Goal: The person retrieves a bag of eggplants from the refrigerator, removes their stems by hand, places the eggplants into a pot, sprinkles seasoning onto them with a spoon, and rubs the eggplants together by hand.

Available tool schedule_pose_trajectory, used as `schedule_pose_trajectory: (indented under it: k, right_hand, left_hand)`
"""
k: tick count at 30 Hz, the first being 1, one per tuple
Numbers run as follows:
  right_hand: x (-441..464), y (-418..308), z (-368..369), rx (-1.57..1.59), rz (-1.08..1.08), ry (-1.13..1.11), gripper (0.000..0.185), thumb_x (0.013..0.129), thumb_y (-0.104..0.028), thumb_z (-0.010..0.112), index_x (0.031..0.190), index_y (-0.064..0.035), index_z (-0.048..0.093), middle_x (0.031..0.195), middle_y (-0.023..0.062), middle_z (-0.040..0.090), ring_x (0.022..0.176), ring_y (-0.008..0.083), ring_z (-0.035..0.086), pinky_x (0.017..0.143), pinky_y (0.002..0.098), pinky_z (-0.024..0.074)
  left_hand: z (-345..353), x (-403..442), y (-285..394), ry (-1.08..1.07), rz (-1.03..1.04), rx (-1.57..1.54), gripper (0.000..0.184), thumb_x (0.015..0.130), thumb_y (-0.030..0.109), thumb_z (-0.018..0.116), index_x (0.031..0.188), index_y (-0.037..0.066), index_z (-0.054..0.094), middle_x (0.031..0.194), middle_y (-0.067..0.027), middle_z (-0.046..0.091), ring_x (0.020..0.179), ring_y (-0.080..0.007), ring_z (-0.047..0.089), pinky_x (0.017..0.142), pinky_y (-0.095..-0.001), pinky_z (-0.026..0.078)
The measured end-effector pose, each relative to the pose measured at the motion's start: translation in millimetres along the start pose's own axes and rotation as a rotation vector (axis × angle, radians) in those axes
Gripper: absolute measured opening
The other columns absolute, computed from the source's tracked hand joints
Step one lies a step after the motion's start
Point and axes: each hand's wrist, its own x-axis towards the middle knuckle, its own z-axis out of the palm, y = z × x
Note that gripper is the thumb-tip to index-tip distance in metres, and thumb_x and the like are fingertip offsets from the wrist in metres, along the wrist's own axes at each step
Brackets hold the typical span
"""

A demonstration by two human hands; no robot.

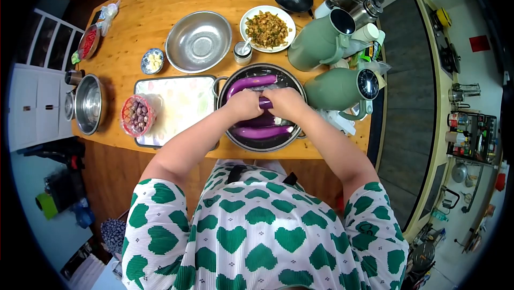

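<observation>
A dark round pan (289, 140) with side handles stands at the table's front edge and holds purple eggplants. Over its middle, my left hand (245, 104) and my right hand (284, 102) are closed on one eggplant (265, 102), a short purple stretch of it showing between them. Another eggplant (251, 83) lies behind my hands, curved along the pan's wall. Nearest to me in the pan lies a further eggplant (262, 132), with a pale end at the right. The fingertips are mostly hidden.
Left of the pan are a white tray (182, 108) and a red basket of small round purplish items (138, 116). Behind stand a metal basin (198, 42), a plate of chopped food (267, 28) and a small jar (242, 51). Two green jugs (316, 41) (337, 89) stand right.
</observation>
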Motion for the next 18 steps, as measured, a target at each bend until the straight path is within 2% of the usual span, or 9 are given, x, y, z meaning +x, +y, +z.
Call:
schedule_pose_trajectory:
  k: [1, 5, 6, 8, 10, 11, 14, 15, 18]
  right_hand:
    - [3, -5, -11, 0.125, 0.020, -0.026, 0.021, 0.081, -0.019, 0.071, 0.101, -0.0120, 0.071, 0.091, 0.0184, 0.074, 0.086, 0.0343, 0.072, 0.078, 0.0436, 0.0570]
    - [21, 29, 2, 0.463, -0.112, -0.316, 0.025, 0.083, -0.028, 0.075, 0.100, -0.0111, 0.071, 0.092, 0.0186, 0.074, 0.081, 0.0355, 0.071, 0.075, 0.0441, 0.0566]
    - [25, 20, -19, 0.559, 0.237, -0.691, 0.039, 0.090, -0.045, 0.071, 0.100, -0.0075, 0.071, 0.098, 0.0173, 0.075, 0.090, 0.0371, 0.070, 0.080, 0.0431, 0.0562]
    - [22, 24, -9, 0.687, 0.417, -0.656, 0.057, 0.095, -0.063, 0.061, 0.096, -0.0065, 0.072, 0.096, 0.0149, 0.075, 0.088, 0.0371, 0.070, 0.082, 0.0436, 0.0556]
    - [15, 32, 30, 0.560, 0.226, -0.025, 0.066, 0.098, -0.069, 0.050, 0.094, -0.0091, 0.075, 0.091, 0.0142, 0.075, 0.080, 0.0356, 0.068, 0.082, 0.0449, 0.0554]
    - [16, 38, 34, 0.486, 0.272, -0.029, 0.046, 0.098, -0.054, 0.062, 0.092, -0.0118, 0.078, 0.101, 0.0129, 0.074, 0.094, 0.0354, 0.068, 0.090, 0.0450, 0.0536]
    - [9, 21, 13, 0.202, 0.097, 0.168, 0.018, 0.091, -0.030, 0.075, 0.096, -0.0133, 0.078, 0.122, 0.0130, 0.070, 0.118, 0.0375, 0.062, 0.097, 0.0445, 0.0506]
    - [11, 17, 9, 0.259, 0.116, 0.188, 0.027, 0.083, -0.008, 0.076, 0.110, -0.0123, 0.076, 0.136, 0.0127, 0.062, 0.131, 0.0361, 0.054, 0.103, 0.0424, 0.0483]
    - [32, 23, 35, 0.162, -0.016, 0.466, 0.037, 0.087, -0.002, 0.070, 0.123, -0.0092, 0.069, 0.138, 0.0124, 0.061, 0.127, 0.0357, 0.057, 0.104, 0.0394, 0.0483]
  left_hand:
    - [11, -3, -6, 0.099, 0.019, 0.072, 0.029, 0.083, 0.022, 0.070, 0.108, 0.007, 0.072, 0.095, -0.0205, 0.075, 0.091, -0.0384, 0.073, 0.083, -0.0469, 0.058]
    - [22, -6, -13, 0.191, 0.053, 0.244, 0.027, 0.084, 0.023, 0.073, 0.105, 0.008, 0.062, 0.090, -0.0175, 0.073, 0.086, -0.0365, 0.073, 0.075, -0.0489, 0.058]
    - [21, -7, -14, 0.214, 0.076, 0.285, 0.028, 0.084, 0.024, 0.075, 0.103, 0.008, 0.061, 0.088, -0.0162, 0.073, 0.085, -0.0362, 0.073, 0.075, -0.0484, 0.058]
    - [19, -10, -16, 0.260, 0.124, 0.368, 0.030, 0.083, 0.026, 0.077, 0.099, 0.009, 0.058, 0.084, -0.0136, 0.072, 0.082, -0.0356, 0.072, 0.073, -0.0473, 0.057]
    - [11, -20, -11, 0.307, 0.108, 0.350, 0.039, 0.081, 0.038, 0.081, 0.099, 0.008, 0.063, 0.092, -0.0137, 0.071, 0.094, -0.0347, 0.069, 0.081, -0.0449, 0.056]
    - [7, -24, -9, 0.341, 0.088, 0.341, 0.042, 0.081, 0.040, 0.081, 0.100, 0.007, 0.065, 0.095, -0.0142, 0.071, 0.099, -0.0345, 0.067, 0.084, -0.0447, 0.055]
    - [-8, -31, 0, 0.357, 0.058, 0.276, 0.038, 0.088, 0.038, 0.076, 0.102, 0.004, 0.069, 0.114, -0.0190, 0.066, 0.114, -0.0365, 0.060, 0.097, -0.0464, 0.050]
    - [-2, -26, -10, 0.434, 0.113, 0.247, 0.035, 0.089, 0.035, 0.075, 0.103, 0.003, 0.069, 0.117, -0.0199, 0.065, 0.115, -0.0370, 0.060, 0.100, -0.0471, 0.049]
    - [21, -3, -41, 0.541, 0.190, 0.167, 0.028, 0.094, 0.015, 0.067, 0.120, 0.003, 0.067, 0.136, -0.0232, 0.059, 0.127, -0.0406, 0.056, 0.109, -0.0488, 0.044]
